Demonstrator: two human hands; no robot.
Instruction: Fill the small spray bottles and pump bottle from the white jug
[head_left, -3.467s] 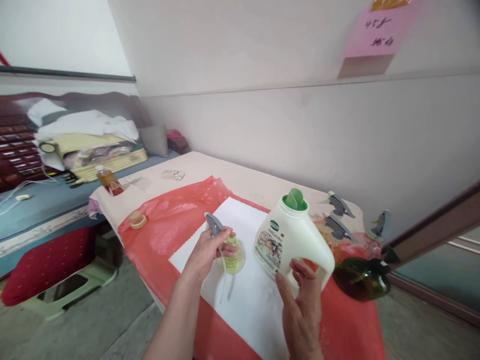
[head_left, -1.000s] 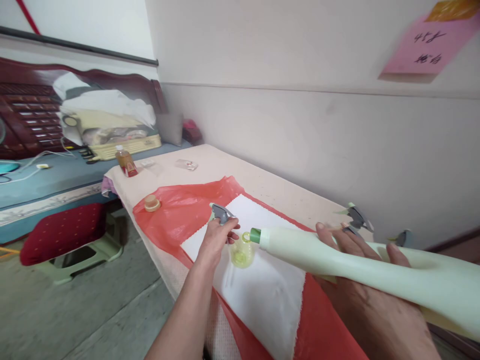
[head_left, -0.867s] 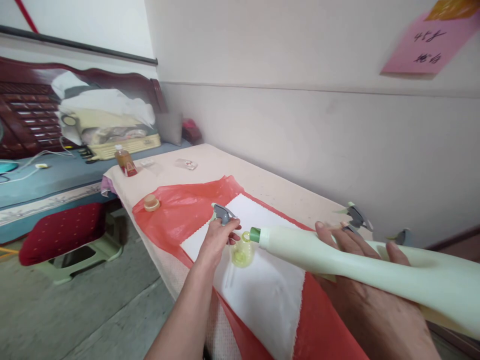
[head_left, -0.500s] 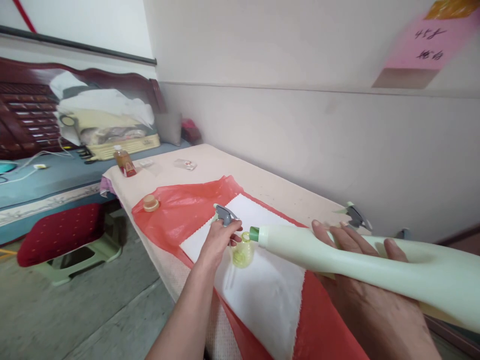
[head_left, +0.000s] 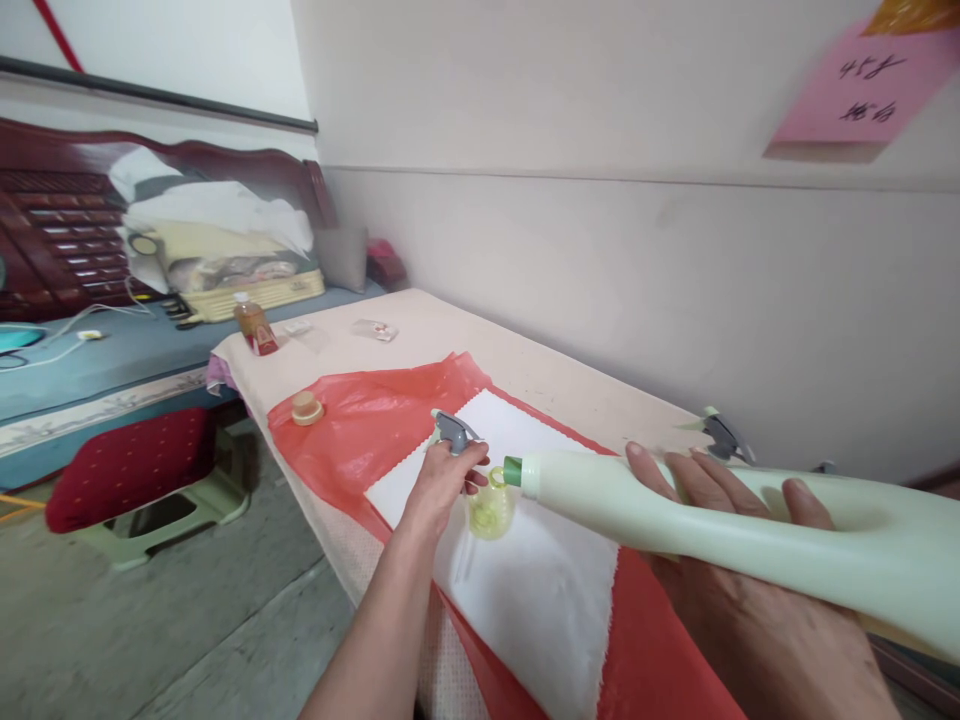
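Observation:
My right hand is wrapped round the handle of a large pale green jug-like bottle, tipped onto its side. Its green spout points left, close to the mouth of a small yellow-green ribbed bottle. That small bottle stands on a white cloth. My left hand is closed on a grey spray trigger head, with its thin clear tube hanging down beside the small bottle. Whether liquid is flowing from the spout I cannot tell.
A red plastic sheet lies under the cloth, with a beige cap on it. Farther back on the table stand a brown bottle and a clear packet. Another grey spray head is by the wall. A red-cushioned stool stands left.
The whole view has shifted slightly to the right. Both hands keep their holds, and the large bottle's spout stays beside the small bottle's mouth.

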